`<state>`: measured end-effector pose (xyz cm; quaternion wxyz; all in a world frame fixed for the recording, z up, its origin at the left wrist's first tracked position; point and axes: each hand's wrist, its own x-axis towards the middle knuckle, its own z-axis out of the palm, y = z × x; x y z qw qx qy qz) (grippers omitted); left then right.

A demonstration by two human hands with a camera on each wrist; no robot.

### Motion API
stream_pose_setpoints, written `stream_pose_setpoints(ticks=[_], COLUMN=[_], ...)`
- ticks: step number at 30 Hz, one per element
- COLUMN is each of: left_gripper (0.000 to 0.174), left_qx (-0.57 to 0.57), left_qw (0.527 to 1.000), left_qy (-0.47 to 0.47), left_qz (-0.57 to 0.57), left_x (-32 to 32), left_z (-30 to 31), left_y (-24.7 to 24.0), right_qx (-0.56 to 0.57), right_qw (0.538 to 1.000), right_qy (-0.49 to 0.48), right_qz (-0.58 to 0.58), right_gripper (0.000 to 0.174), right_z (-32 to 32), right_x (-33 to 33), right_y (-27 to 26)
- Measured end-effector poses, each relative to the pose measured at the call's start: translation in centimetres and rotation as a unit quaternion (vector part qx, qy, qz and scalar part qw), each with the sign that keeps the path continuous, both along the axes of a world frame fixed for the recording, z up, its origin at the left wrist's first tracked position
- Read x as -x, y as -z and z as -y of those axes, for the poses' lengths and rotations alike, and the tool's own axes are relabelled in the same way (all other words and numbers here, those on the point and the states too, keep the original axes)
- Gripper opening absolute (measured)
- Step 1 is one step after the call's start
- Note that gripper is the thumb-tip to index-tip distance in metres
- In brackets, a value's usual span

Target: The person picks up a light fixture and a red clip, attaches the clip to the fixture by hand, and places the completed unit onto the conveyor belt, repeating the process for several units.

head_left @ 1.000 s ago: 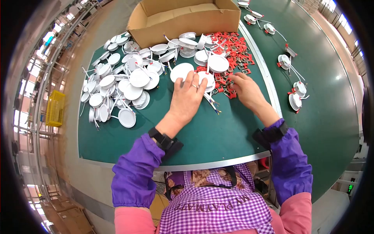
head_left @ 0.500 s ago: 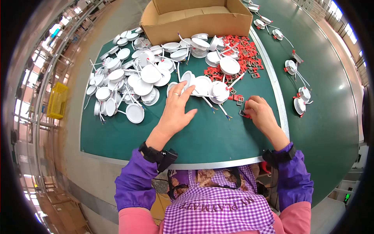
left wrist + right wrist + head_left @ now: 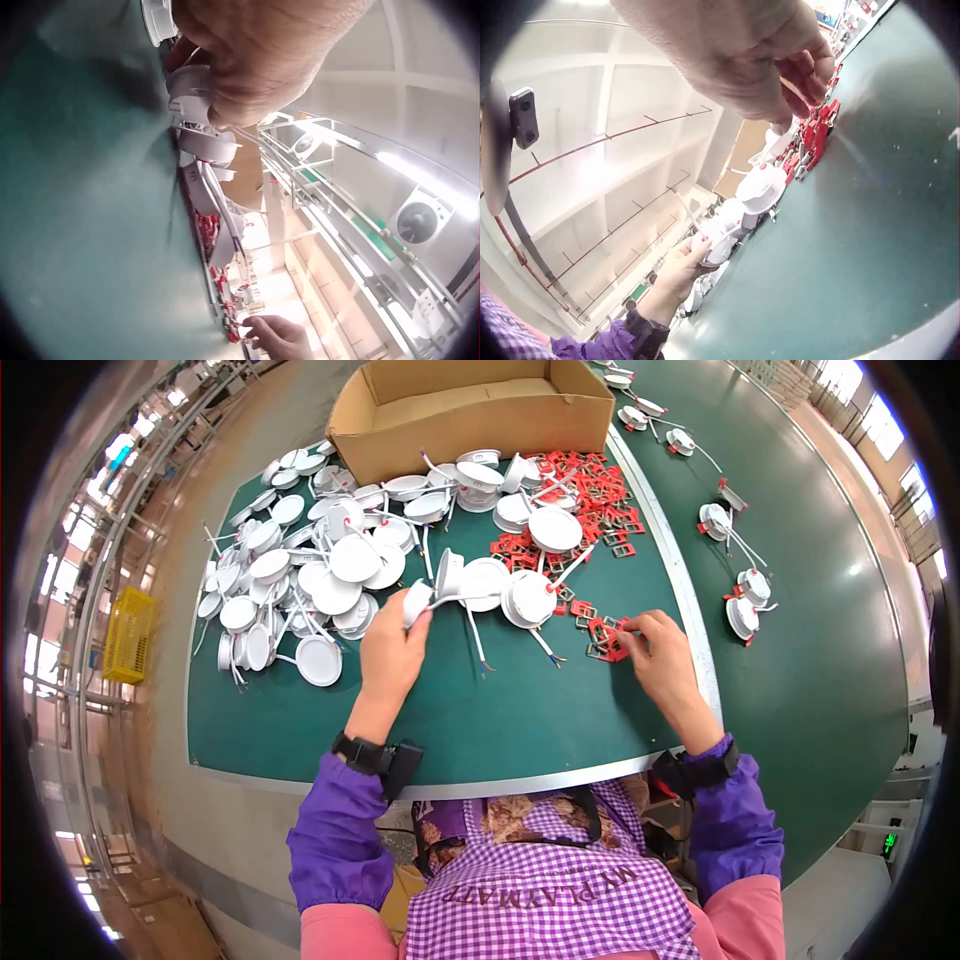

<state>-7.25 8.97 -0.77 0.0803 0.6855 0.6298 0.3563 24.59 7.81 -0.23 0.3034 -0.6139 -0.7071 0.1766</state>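
Observation:
My left hand (image 3: 390, 655) grips a white round downlight (image 3: 417, 603) by its edge, raised on its side at the left end of a short row. Next to it in that row are several more white downlights (image 3: 528, 600) with cables trailing toward me. In the left wrist view, the thumb and fingers of the left hand close round a white light body (image 3: 191, 91). My right hand (image 3: 662, 660) pinches at a small group of red clips (image 3: 606, 640) with metal frames, right of the row. In the right wrist view, its curled fingers partly hide the clips (image 3: 817, 135).
A large heap of white downlights (image 3: 335, 590) covers the table's left side. Red clips (image 3: 600, 490) lie piled behind the row, before an open cardboard box (image 3: 470, 430). Past a metal strip (image 3: 665, 550), clipped lights (image 3: 742, 618) line the right-hand surface.
The left hand has moved off the row's top and lifted a downlight at its left end. The right hand has drawn red clips from the pile toward me, and they now lie grouped beside the row.

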Motion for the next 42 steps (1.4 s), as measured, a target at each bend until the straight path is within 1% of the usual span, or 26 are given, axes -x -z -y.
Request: stream_pose_setpoints(ticks=[1,2,4,5,6,7,8,10,13,17,19,20,22,23,24,25,26,28,29,31,33,34,35,36,39,42], left_gripper=[0.032,0.028,0.027,0.027,0.026,0.027,0.027,0.028,0.029,0.028,0.029,0.031,0.031,0.031,0.031,0.031,0.032,0.032,0.032,0.032,0.026,0.026,0.025,0.024,0.022,0.021], left_qx=[0.046,-0.011,0.019,0.022,0.037,0.051,0.052,0.201,0.272,0.341,0.349,0.355,0.359,0.360,0.362,0.362,0.360,0.358,0.353,0.349,0.315,0.316,0.290,0.263,0.241,0.235], left_qw=[0.996,0.996,0.981,0.981,0.948,0.896,0.896,0.766,0.676,0.629,0.630,0.634,0.630,0.632,0.635,0.635,0.637,0.640,0.650,0.660,0.689,0.689,0.711,0.732,0.740,0.739], left_qy=[-0.043,-0.034,-0.048,-0.047,-0.024,-0.003,-0.005,0.017,0.058,0.103,0.111,0.118,0.113,0.111,0.109,0.108,0.110,0.111,0.107,0.104,0.099,0.099,0.108,0.115,0.116,0.112], left_qz=[0.063,0.079,0.188,0.187,0.316,0.441,0.440,0.610,0.683,0.691,0.685,0.677,0.680,0.677,0.674,0.674,0.672,0.671,0.665,0.657,0.645,0.644,0.631,0.618,0.617,0.621], left_x=[-0.1,0.0,0.3,0.1,-0.3,-0.6,-1.0,-2.1,-4.0,-6.0,-6.7,-7.0,-7.6,-7.8,-8.0,-8.2,-8.3,-8.5,-8.6,-9.0,-9.4,-9.6,-9.8,-9.9,-10.0,-9.9], left_z=[0.6,1.2,2.7,3.5,4.2,5.0,5.8,7.3,8.8,9.4,9.5,9.6,9.7,9.8,9.8,9.9,9.9,9.9,9.9,9.9,10.0,10.0,10.0,10.0,10.1,10.2], left_y=[-0.2,-0.3,-0.6,-0.7,-0.7,-0.7,-1.1,-1.9,-1.8,-0.8,-0.1,0.1,0.2,0.2,0.3,0.3,0.3,0.3,0.3,0.2,-0.1,-0.3,-0.4,-0.4,0.3,0.2], right_qx=[-0.009,-0.007,-0.060,-0.058,-0.056,-0.051,-0.045,-0.070,-0.111,-0.109,-0.073,-0.072,0.139,0.140,-0.001,-0.141,-0.140,-0.077,-0.077,0.049,0.040,0.049,0.019,-0.031,-0.018,-0.023], right_qw=[1.000,1.000,0.997,0.997,0.997,0.996,0.995,0.993,0.989,0.990,0.991,0.991,0.978,0.978,0.994,0.986,0.987,0.988,0.988,0.967,0.979,0.983,0.983,0.988,0.990,0.984], right_qy=[-0.005,-0.003,-0.023,-0.027,-0.027,-0.037,-0.048,-0.055,-0.073,-0.092,-0.096,-0.095,-0.027,-0.027,-0.052,-0.075,-0.075,-0.038,-0.038,-0.030,-0.052,-0.061,-0.074,-0.087,-0.094,-0.117], right_qz=[0.007,0.009,0.041,0.052,0.051,0.062,0.073,0.075,0.062,0.002,-0.062,-0.061,-0.152,-0.153,-0.097,-0.039,-0.039,-0.131,-0.132,-0.247,-0.195,-0.168,-0.167,-0.120,-0.104,-0.134], right_gripper=[0.019,0.019,0.018,0.016,0.016,0.016,0.015,0.014,0.012,0.010,0.012,0.012,0.009,0.009,0.008,0.008,0.008,0.007,0.007,0.007,0.006,0.006,0.008,0.011,0.013,0.015], right_z=[-0.1,-0.3,-0.7,-0.9,-1.1,-1.2,-1.3,-1.3,-1.1,-0.4,0.0,0.3,0.6,0.6,0.4,0.3,0.5,1.1,1.6,3.0,4.2,4.7,5.2,5.6,6.6,6.9], right_x=[0.1,0.4,1.0,1.4,1.7,2.1,2.4,2.7,2.7,2.9,2.8,2.9,3.1,3.0,2.7,2.6,2.6,3.0,3.3,4.1,4.6,4.9,5.3,5.4,6.1,6.4], right_y=[0.2,0.3,0.5,0.7,0.7,0.7,0.7,1.3,1.8,1.1,0.4,-0.3,-1.4,-1.0,-0.4,0.0,-0.1,-1.0,-1.5,-2.2,-2.2,-2.2,-2.1,-1.9,-2.4,-2.4])
